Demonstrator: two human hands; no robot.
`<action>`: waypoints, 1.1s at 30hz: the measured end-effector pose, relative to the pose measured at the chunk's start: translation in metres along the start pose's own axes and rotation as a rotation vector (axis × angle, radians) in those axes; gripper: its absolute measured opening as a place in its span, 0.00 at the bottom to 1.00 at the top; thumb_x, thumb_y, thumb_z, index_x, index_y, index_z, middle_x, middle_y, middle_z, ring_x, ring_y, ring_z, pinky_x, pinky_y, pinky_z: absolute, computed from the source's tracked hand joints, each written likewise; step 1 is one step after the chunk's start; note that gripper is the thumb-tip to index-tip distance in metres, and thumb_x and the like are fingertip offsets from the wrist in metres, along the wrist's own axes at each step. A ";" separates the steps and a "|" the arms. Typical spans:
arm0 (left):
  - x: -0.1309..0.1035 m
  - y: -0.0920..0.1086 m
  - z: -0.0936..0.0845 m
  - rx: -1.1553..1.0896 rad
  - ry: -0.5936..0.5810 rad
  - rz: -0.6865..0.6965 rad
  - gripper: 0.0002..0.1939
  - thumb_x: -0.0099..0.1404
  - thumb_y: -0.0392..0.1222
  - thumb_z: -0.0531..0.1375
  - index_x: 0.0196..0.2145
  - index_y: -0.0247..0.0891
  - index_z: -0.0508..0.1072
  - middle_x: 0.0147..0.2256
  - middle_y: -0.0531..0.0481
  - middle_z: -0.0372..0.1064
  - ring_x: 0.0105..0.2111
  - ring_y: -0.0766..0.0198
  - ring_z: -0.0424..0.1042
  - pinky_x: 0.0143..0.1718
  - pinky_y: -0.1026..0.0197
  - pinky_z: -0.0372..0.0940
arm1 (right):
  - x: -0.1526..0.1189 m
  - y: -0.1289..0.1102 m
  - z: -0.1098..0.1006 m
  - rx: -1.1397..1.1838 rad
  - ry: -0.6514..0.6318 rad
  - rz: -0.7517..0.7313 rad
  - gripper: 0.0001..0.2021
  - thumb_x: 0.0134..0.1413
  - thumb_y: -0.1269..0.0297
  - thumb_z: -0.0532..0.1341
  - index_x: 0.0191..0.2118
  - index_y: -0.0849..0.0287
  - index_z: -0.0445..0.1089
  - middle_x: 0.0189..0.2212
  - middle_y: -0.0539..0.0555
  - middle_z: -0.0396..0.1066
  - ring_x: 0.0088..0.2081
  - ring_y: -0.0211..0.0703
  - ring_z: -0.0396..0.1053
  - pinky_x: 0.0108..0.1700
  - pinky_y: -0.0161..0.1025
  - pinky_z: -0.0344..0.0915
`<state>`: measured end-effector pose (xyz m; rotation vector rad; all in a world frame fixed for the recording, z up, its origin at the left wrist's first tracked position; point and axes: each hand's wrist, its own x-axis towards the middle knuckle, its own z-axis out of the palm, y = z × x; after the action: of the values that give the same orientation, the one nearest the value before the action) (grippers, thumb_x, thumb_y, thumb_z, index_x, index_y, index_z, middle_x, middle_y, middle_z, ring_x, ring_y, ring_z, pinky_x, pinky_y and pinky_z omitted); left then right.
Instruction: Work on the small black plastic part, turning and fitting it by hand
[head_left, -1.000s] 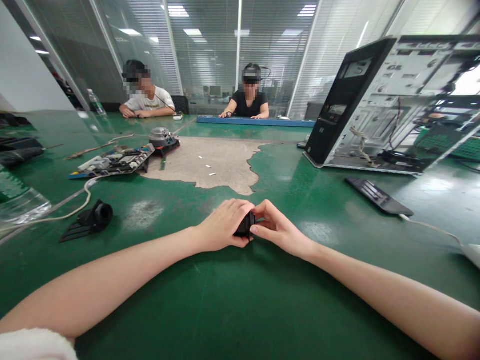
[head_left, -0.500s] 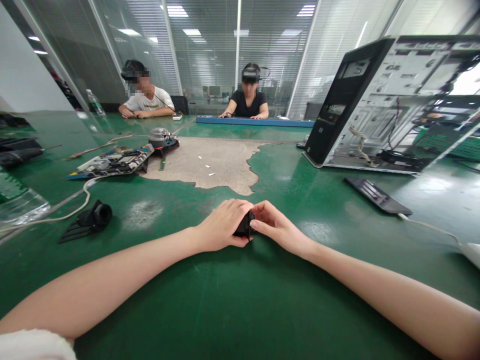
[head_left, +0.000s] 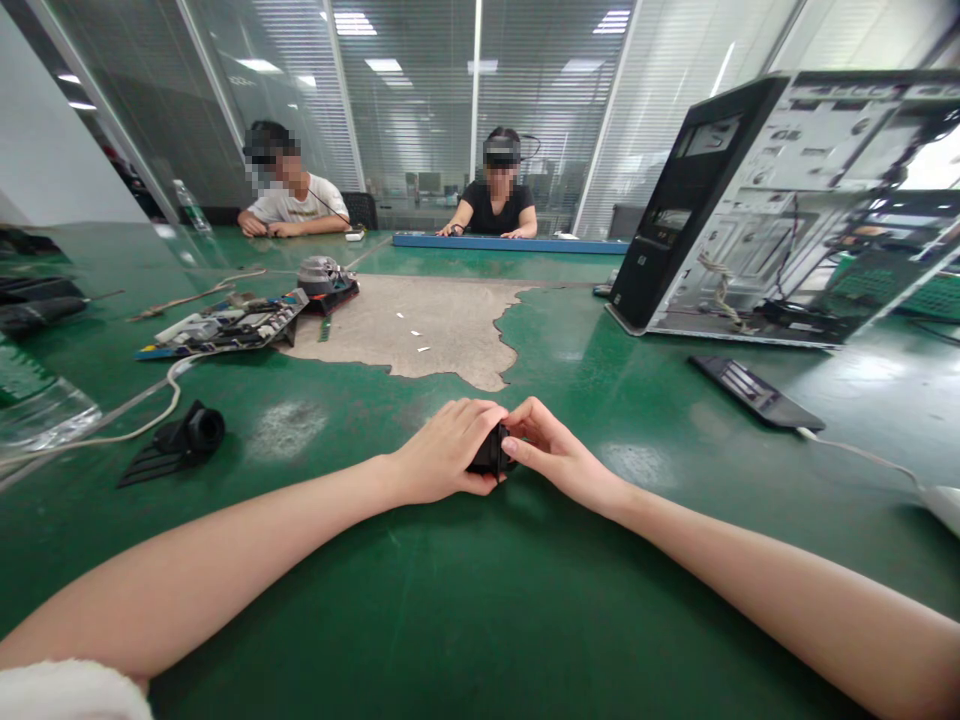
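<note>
A small black plastic part (head_left: 489, 455) is between my hands, low over the green table (head_left: 465, 610). My left hand (head_left: 444, 450) wraps round its left side, fingers over the top and thumb below. On its right side my right hand (head_left: 546, 452) pinches the part's edge with thumb and bent fingers. My palms and fingers hide much of it, so its exact kind cannot be made out. To the left of my left hand lies another black plastic piece (head_left: 184, 440) with a round opening and a slatted flat end.
An open computer case (head_left: 694, 200) stands at the right, a black flat panel (head_left: 754, 390) before it. A circuit board (head_left: 232, 325) and a heatsink fan (head_left: 325, 275) lie left of the bare patch (head_left: 450, 330). A clear bottle (head_left: 37, 400) is far left. Two people sit across the table.
My right thumb and fingers have shifted very slightly on the black part, and a bit more of its right side shows. My left hand stays in place.
</note>
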<state>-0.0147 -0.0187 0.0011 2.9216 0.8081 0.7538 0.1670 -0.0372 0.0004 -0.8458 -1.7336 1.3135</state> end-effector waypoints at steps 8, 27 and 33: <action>0.000 0.001 -0.002 -0.001 -0.015 0.001 0.28 0.52 0.42 0.58 0.48 0.35 0.52 0.46 0.41 0.58 0.42 0.54 0.60 0.41 0.52 0.58 | -0.002 -0.003 0.000 0.005 -0.074 -0.020 0.09 0.50 0.62 0.58 0.35 0.56 0.56 0.31 0.48 0.59 0.32 0.34 0.63 0.35 0.36 0.64; 0.000 0.001 -0.001 -0.007 -0.007 -0.013 0.28 0.52 0.43 0.58 0.48 0.36 0.53 0.45 0.41 0.58 0.42 0.54 0.60 0.41 0.52 0.58 | 0.000 0.000 -0.001 -0.043 -0.032 -0.016 0.10 0.49 0.59 0.58 0.35 0.57 0.58 0.33 0.49 0.61 0.35 0.36 0.64 0.36 0.36 0.65; 0.000 0.001 -0.002 -0.005 -0.010 -0.008 0.28 0.50 0.42 0.59 0.47 0.36 0.53 0.45 0.42 0.59 0.41 0.54 0.61 0.41 0.52 0.58 | -0.003 0.001 -0.003 -0.006 -0.104 -0.048 0.14 0.46 0.63 0.62 0.36 0.55 0.56 0.35 0.48 0.61 0.38 0.37 0.64 0.40 0.39 0.65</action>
<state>-0.0154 -0.0198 0.0030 2.9142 0.8150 0.7383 0.1716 -0.0383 -0.0007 -0.7460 -1.8279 1.3419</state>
